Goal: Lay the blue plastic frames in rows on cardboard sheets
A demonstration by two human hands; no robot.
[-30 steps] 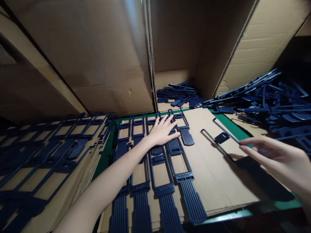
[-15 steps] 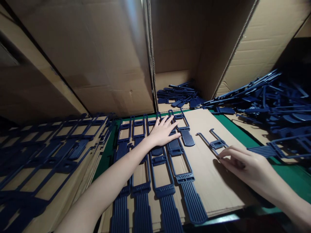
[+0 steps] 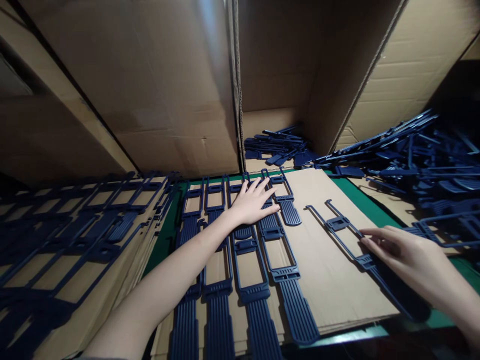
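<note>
Rows of dark blue plastic frames with ribbed paddles [image 3: 300,310] lie on a cardboard sheet [image 3: 337,295]. My left hand [image 3: 253,202] rests flat over the upper row, fingers spread, covering parts of a few pieces. Apart from the rows, a single blue frame [image 3: 337,223] lies slanted on the right of the sheet, its hooked ends pointing away from me. At this frame's right rail is my right hand [image 3: 390,245], thumb and fingers brought together on the rail. Its ribbed end is partly hidden beneath that hand.
A second cardboard stack [image 3: 127,270] on the left carries more blue frames. Loose blue parts [image 3: 405,150] are heaped at the right, and a smaller pile [image 3: 277,145] lies inside an upright cardboard box [image 3: 277,60]. Green surface [image 3: 352,192] shows around the sheet.
My right hand has moved right, from near the single frame's crossbar farther down its rail, uncovering more of the frame. My left hand has stayed in place.
</note>
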